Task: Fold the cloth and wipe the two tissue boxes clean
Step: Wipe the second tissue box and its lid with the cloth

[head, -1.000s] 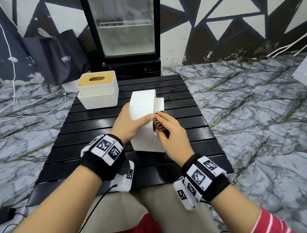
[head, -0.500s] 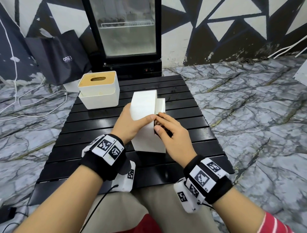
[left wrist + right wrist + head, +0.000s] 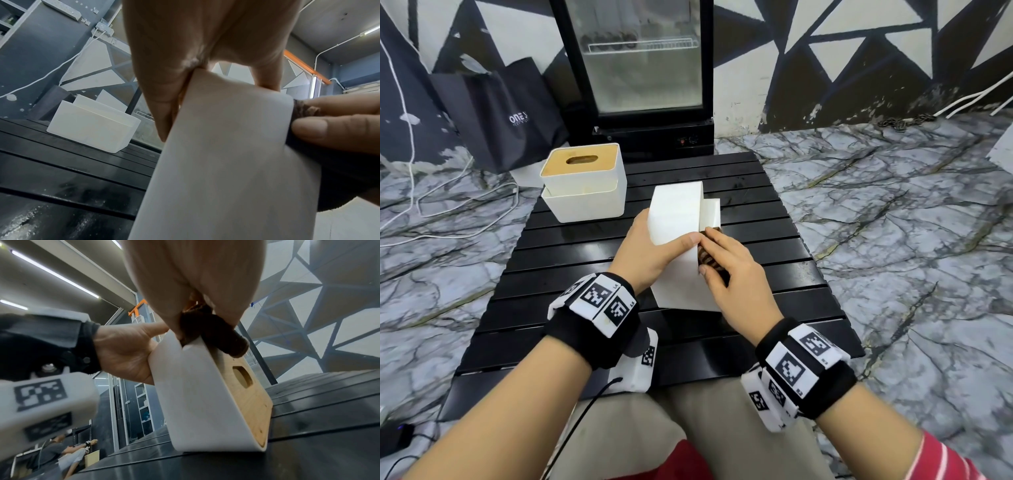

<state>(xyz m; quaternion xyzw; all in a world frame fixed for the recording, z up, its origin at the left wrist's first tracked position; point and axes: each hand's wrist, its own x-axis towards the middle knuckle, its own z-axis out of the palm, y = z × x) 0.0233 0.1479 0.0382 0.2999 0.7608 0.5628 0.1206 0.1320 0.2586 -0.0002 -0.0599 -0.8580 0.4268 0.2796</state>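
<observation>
A white tissue box point(image 3: 677, 219) stands on its side at the middle of the black slatted table point(image 3: 571, 260), its wooden lid point(image 3: 246, 395) facing right. My left hand point(image 3: 650, 246) grips its left side and top, thumb across the upper face. My right hand point(image 3: 726, 263) holds a folded dark brown cloth point(image 3: 707, 258) and presses it against the box's right upper edge point(image 3: 218, 335). The second tissue box point(image 3: 585, 183), white with a wooden slotted lid, sits upright at the table's far left point(image 3: 92, 126).
A glass-door fridge point(image 3: 640, 68) stands behind the table and a black paper bag point(image 3: 506, 113) to its left. White cables point(image 3: 448, 202) lie on the marble floor at left. My knees point(image 3: 688, 428) are against the table's near edge.
My right hand with the cloth has slid along the box's right edge, first toward me, then back up. The left hand and box stay in place.
</observation>
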